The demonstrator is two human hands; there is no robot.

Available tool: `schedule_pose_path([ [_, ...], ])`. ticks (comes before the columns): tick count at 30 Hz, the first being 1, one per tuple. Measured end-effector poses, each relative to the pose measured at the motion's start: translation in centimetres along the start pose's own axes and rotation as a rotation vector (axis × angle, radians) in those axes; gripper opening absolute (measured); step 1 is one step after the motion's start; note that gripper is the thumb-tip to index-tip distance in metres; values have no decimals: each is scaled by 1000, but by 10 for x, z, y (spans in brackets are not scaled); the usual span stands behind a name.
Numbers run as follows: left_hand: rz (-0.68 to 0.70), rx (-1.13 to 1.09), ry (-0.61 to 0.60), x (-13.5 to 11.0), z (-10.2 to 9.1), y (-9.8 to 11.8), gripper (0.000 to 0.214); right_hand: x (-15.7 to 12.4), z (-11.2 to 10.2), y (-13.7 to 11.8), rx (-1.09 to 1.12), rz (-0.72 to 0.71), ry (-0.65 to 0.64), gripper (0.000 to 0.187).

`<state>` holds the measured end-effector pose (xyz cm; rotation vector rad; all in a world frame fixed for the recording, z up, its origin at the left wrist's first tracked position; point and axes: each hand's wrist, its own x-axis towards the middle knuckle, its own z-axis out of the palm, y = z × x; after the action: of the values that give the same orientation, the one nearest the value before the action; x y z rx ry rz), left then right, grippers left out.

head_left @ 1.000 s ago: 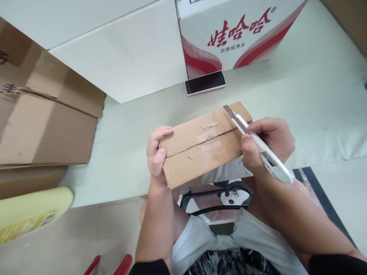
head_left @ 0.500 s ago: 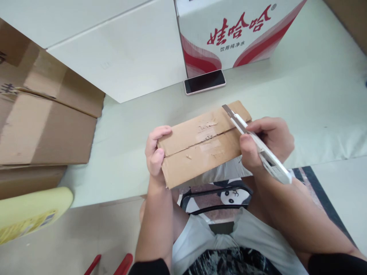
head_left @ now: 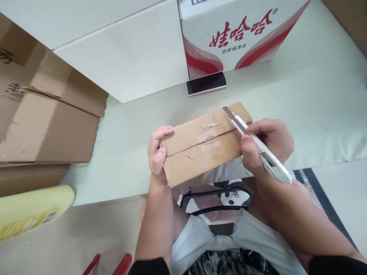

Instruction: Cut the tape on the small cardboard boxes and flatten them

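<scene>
A small brown cardboard box [head_left: 200, 147] with a taped centre seam is held above my lap. My left hand [head_left: 157, 152] grips its left end, fingers curled over the top edge. My right hand [head_left: 265, 141] is closed round a white utility knife [head_left: 259, 147] at the box's right end. The knife's blade [head_left: 228, 112] is extended and lies over the box's top right part, near the seam.
A phone [head_left: 206, 83] lies face up on the pale floor behind the box, in front of a white and red carton [head_left: 237, 34]. Large brown cardboard boxes [head_left: 43, 122] stand at left, a yellow item [head_left: 31, 210] at lower left, red handles [head_left: 123, 263] at the bottom.
Almost nothing has changed. Both hands keep their grip and the knife stays at the box's right end; the view has shifted slightly.
</scene>
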<state>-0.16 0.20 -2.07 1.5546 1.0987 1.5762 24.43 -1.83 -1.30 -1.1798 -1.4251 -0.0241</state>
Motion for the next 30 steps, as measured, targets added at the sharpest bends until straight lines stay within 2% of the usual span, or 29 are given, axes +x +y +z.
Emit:
schedule_pose_path([
  [30,45,-88,-21,0,-1,-1,34,3,0,-3,1,-44,-2,8],
])
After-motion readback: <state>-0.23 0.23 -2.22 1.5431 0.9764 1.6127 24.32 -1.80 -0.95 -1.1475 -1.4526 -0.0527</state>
